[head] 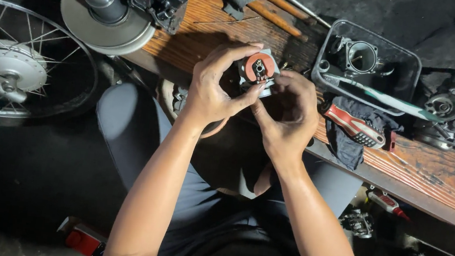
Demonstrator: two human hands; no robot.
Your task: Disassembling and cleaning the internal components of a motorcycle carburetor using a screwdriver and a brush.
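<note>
Dark floor surrounds a worn wooden bench that runs from 11 o'clock down to 4 o'clock, with a black tray at 2 o'clock and a spoked wheel at 9 o'clock. Just above the bench's near edge, a small metal part with an orange disc is pinched between both hands, the left hand closed on it from 8 o'clock and the right hand from 4 o'clock, equally near. Its round face points up toward the camera; I cannot tell its long axis.
</note>
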